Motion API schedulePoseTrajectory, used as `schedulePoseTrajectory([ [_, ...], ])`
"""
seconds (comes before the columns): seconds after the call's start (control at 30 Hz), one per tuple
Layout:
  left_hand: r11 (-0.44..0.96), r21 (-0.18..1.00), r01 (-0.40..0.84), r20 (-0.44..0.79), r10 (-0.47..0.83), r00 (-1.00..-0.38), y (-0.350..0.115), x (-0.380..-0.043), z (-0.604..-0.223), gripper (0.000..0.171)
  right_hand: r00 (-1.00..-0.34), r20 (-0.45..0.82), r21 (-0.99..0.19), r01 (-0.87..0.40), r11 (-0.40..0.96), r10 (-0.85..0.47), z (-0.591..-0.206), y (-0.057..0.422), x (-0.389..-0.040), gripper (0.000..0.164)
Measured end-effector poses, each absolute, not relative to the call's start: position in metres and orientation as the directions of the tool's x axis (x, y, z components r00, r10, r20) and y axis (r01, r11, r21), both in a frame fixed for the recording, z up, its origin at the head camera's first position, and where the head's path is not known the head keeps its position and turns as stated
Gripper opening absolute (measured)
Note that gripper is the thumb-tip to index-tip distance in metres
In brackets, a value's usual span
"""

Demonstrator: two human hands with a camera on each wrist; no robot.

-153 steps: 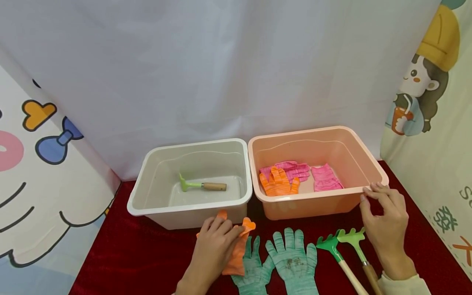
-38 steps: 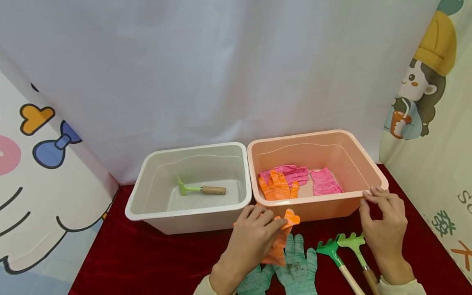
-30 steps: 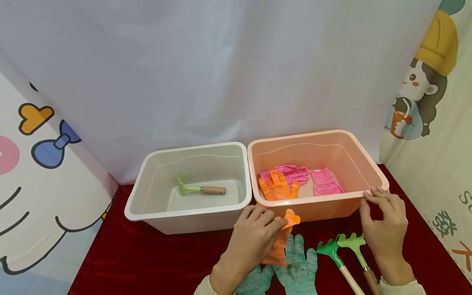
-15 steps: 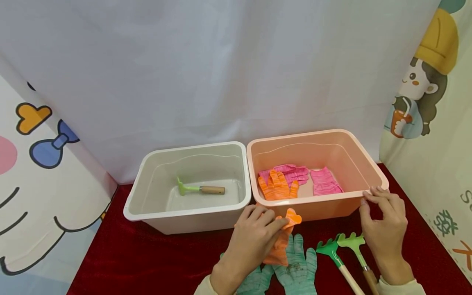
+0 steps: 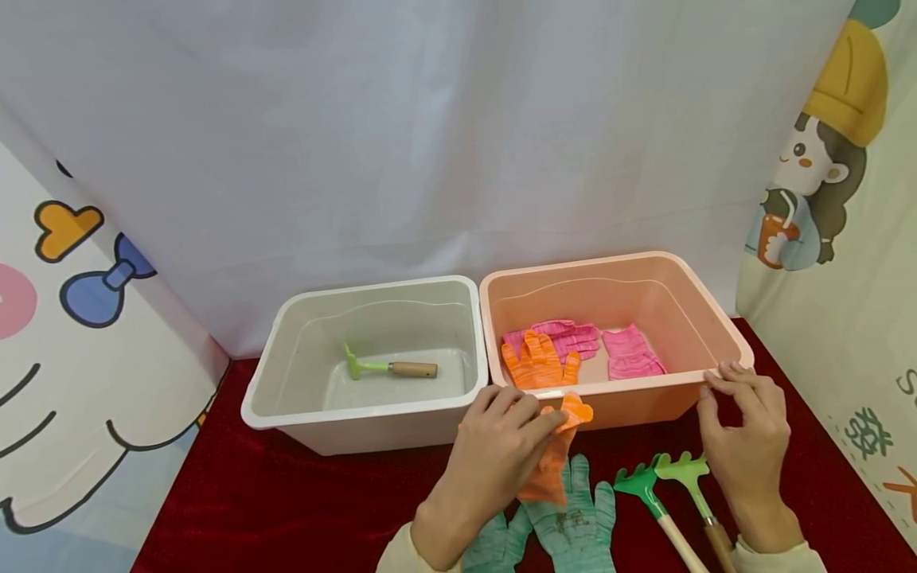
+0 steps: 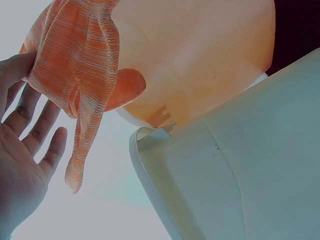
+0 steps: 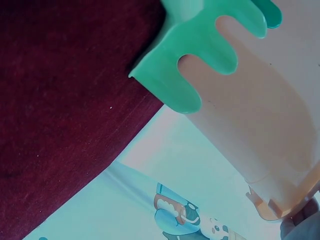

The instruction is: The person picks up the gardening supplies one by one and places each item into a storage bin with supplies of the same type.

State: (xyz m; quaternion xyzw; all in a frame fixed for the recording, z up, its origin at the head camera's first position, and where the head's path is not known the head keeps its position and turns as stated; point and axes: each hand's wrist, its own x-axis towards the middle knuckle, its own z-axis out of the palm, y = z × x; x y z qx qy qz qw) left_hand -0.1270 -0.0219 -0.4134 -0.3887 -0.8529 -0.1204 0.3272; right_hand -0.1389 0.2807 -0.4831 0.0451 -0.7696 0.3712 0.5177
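My left hand [image 5: 494, 450] pinches an orange knit glove [image 5: 552, 471], which hangs just before the front wall of the peach plastic bin [image 5: 630, 404]. In the left wrist view the glove [image 6: 75, 55] dangles from the thumb and fingers. At the bin's front right corner, my right hand [image 5: 748, 446] pinches the rim between thumb and fingers. Inside that bin lie another orange glove [image 5: 539, 368], a pink glove [image 5: 576, 341] and a folded pink piece of knit [image 5: 633, 352]. Below the left hand, two green gloves [image 5: 576, 529] lie side by side, partly covered.
A grey-white bin [image 5: 365, 414] stands left of the peach one and contains a small green hand tool [image 5: 411, 369] with a wooden handle. Two rakes, one dark green [image 5: 640, 480] and one light green [image 5: 685, 471], lie on the red cloth [image 5: 301, 497] near the right hand.
My left hand has carried the orange glove rightward from before the grey-white bin to before the peach bin, rising slightly in the last half second. The right hand keeps its place on the rim.
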Motion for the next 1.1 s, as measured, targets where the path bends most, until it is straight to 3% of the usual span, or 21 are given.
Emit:
schedulePoseTrajectory([
  [1.1, 0.674, -0.040, 0.738, 0.651, 0.578, -0.492, -0.0150, -0.1291, -0.4059, 0.010, -0.455, 0.831, -0.526, -0.456, 0.718, 0.320, -0.4830, 0.2800, -0.1380, 0.018],
])
